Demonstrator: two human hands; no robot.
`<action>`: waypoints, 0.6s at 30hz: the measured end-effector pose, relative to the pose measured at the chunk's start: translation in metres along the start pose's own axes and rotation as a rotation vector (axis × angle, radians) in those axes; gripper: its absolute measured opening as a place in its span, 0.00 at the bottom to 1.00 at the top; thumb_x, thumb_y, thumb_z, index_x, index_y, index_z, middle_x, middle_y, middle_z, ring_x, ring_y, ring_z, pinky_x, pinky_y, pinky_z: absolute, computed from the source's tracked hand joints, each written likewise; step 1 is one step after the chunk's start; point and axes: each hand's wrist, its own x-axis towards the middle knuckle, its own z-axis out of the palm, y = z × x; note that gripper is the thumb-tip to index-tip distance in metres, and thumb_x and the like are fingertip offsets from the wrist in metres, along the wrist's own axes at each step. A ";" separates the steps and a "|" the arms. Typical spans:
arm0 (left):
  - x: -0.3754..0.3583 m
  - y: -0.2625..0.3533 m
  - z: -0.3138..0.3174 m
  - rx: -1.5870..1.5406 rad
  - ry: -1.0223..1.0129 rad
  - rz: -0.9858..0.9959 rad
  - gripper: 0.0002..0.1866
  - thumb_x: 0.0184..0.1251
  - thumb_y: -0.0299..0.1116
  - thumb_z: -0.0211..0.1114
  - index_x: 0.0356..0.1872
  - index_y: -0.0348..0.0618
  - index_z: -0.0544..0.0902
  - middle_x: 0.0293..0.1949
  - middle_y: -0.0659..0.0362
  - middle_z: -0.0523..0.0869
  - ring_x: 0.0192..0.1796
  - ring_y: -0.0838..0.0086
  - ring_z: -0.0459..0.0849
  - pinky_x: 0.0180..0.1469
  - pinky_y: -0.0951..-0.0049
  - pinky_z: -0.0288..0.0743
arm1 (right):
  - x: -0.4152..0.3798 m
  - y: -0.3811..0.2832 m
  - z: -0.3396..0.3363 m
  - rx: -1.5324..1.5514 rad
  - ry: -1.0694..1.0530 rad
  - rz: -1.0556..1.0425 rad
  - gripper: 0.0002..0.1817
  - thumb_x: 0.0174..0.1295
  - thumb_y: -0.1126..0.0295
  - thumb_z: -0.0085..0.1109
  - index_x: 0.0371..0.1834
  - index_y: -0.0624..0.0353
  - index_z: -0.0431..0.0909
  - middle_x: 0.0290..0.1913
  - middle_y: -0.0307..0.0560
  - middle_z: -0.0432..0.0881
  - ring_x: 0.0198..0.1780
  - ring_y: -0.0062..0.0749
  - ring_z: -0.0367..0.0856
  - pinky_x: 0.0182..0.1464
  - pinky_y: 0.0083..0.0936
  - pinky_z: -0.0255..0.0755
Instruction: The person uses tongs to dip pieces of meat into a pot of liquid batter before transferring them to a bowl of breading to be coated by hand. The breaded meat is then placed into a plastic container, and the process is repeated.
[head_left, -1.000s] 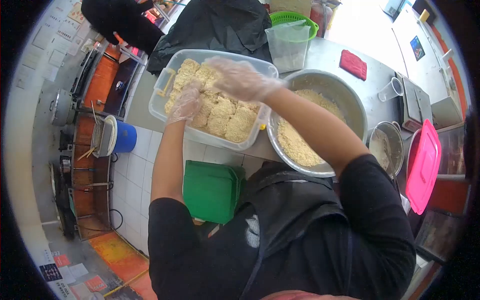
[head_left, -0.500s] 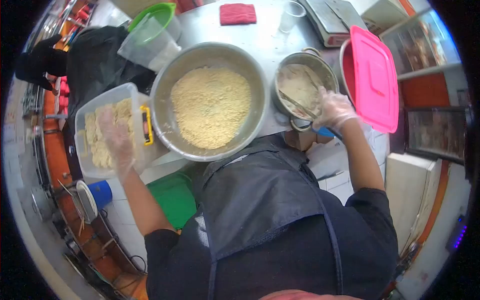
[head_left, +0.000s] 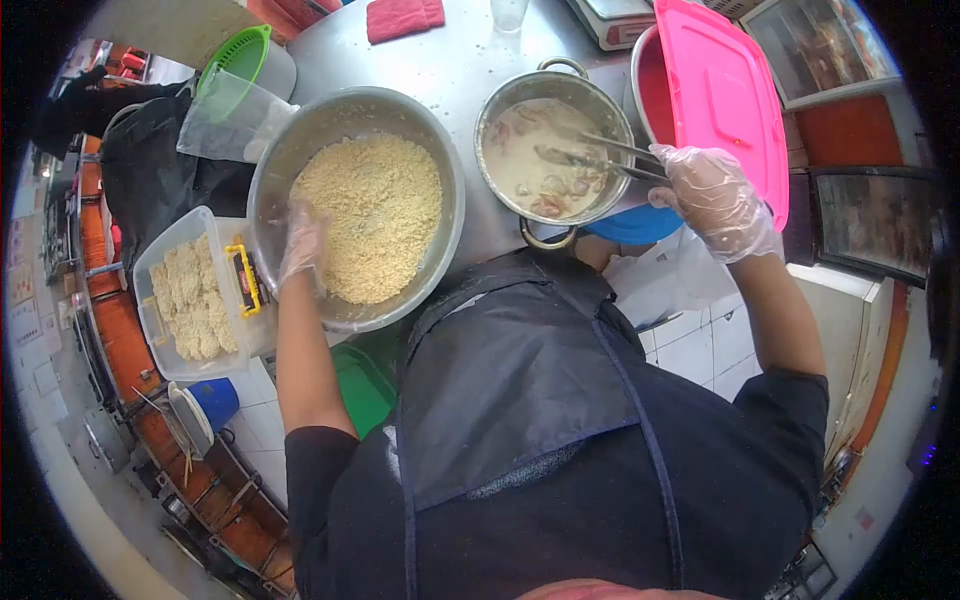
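My right hand, in a clear plastic glove, is closed round the handle end of metal tongs. The tongs' tips are in the steel two-handled pot, among pieces in a pale, milky liquid. Inside the rim of the big metal basin is my gloved left hand, fingers stretched out at the left edge of the pale crumbly coating. It appears to hold nothing. Left of the basin, a clear plastic box with a yellow latch holds several coated pieces.
A pink lid leans against a red-lined container right of the pot. Behind are a red cloth, a clear cup, a scale and a green strainer. A blue object is below the pot.
My left hand has moved right, from the coated pieces in the box into the basin. My right hand has drawn back to the right with the tongs, and the view has shifted.
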 end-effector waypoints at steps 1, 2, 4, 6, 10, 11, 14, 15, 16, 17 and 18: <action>0.002 0.001 0.008 0.310 -0.108 0.040 0.37 0.74 0.54 0.61 0.78 0.48 0.67 0.79 0.42 0.64 0.81 0.51 0.61 0.82 0.56 0.52 | -0.001 0.000 -0.006 0.005 -0.002 -0.001 0.34 0.57 0.59 0.74 0.65 0.62 0.76 0.46 0.58 0.86 0.49 0.53 0.85 0.53 0.45 0.76; 0.003 0.000 0.012 0.621 -0.216 0.081 0.38 0.75 0.58 0.58 0.79 0.49 0.66 0.80 0.41 0.62 0.82 0.51 0.60 0.82 0.57 0.51 | 0.000 -0.003 -0.015 -0.002 -0.041 -0.027 0.30 0.58 0.61 0.73 0.63 0.61 0.78 0.46 0.56 0.86 0.50 0.52 0.85 0.53 0.44 0.76; -0.026 0.097 -0.011 0.214 -0.386 -0.169 0.39 0.76 0.61 0.55 0.79 0.50 0.65 0.80 0.43 0.62 0.82 0.52 0.59 0.82 0.57 0.51 | 0.008 -0.013 -0.019 0.001 -0.087 -0.054 0.27 0.58 0.63 0.72 0.61 0.60 0.79 0.45 0.54 0.85 0.50 0.50 0.85 0.54 0.44 0.76; -0.069 0.157 -0.021 -0.203 -0.536 -0.416 0.39 0.77 0.63 0.51 0.80 0.51 0.65 0.80 0.45 0.63 0.82 0.54 0.59 0.82 0.56 0.51 | 0.027 -0.028 -0.016 -0.075 -0.472 0.078 0.19 0.59 0.69 0.67 0.55 0.59 0.80 0.44 0.52 0.85 0.49 0.49 0.85 0.53 0.43 0.77; -0.095 0.180 -0.009 -0.316 -0.750 -0.135 0.37 0.78 0.62 0.50 0.79 0.52 0.66 0.79 0.49 0.67 0.81 0.56 0.62 0.82 0.59 0.52 | 0.021 -0.028 0.007 -0.078 -0.186 -0.109 0.13 0.62 0.74 0.58 0.50 0.57 0.82 0.41 0.53 0.86 0.48 0.48 0.86 0.52 0.42 0.78; -0.097 0.183 -0.009 -0.203 -0.808 -0.056 0.36 0.79 0.61 0.50 0.79 0.51 0.67 0.78 0.50 0.69 0.81 0.57 0.63 0.81 0.61 0.54 | 0.020 -0.024 0.006 -0.079 -0.187 -0.113 0.13 0.62 0.74 0.58 0.50 0.57 0.82 0.41 0.53 0.86 0.48 0.48 0.86 0.52 0.42 0.78; -0.108 0.187 -0.011 -0.127 -0.733 -0.043 0.34 0.79 0.58 0.53 0.76 0.48 0.70 0.76 0.49 0.71 0.79 0.59 0.67 0.80 0.63 0.56 | 0.010 -0.008 0.003 -0.028 -0.129 0.015 0.09 0.62 0.76 0.57 0.43 0.62 0.85 0.35 0.55 0.86 0.41 0.48 0.87 0.49 0.44 0.80; -0.111 0.188 -0.015 -0.134 -0.732 -0.050 0.34 0.79 0.58 0.53 0.76 0.48 0.70 0.76 0.49 0.71 0.79 0.59 0.67 0.80 0.63 0.56 | 0.002 0.000 0.004 0.021 -0.088 0.043 0.11 0.63 0.76 0.57 0.45 0.60 0.85 0.35 0.55 0.86 0.40 0.49 0.87 0.48 0.44 0.80; -0.112 0.187 -0.020 -0.211 -0.673 -0.063 0.33 0.78 0.57 0.56 0.75 0.47 0.72 0.75 0.48 0.73 0.78 0.58 0.68 0.79 0.63 0.57 | -0.001 0.006 0.004 0.069 -0.045 0.072 0.12 0.63 0.76 0.58 0.47 0.59 0.86 0.34 0.55 0.86 0.39 0.49 0.87 0.47 0.44 0.79; -0.113 0.184 -0.025 -0.287 -0.611 -0.074 0.33 0.77 0.56 0.58 0.73 0.45 0.73 0.74 0.48 0.74 0.77 0.57 0.69 0.79 0.62 0.58 | -0.001 0.011 0.000 0.087 -0.199 0.152 0.19 0.65 0.73 0.59 0.60 0.56 0.83 0.40 0.59 0.86 0.46 0.52 0.86 0.50 0.45 0.76; -0.112 0.180 -0.028 -0.291 -0.607 -0.079 0.33 0.77 0.56 0.58 0.73 0.45 0.73 0.74 0.48 0.74 0.77 0.57 0.69 0.79 0.62 0.58 | -0.001 0.011 -0.005 0.083 -0.200 0.145 0.19 0.65 0.73 0.59 0.60 0.56 0.83 0.40 0.59 0.86 0.46 0.52 0.86 0.50 0.45 0.76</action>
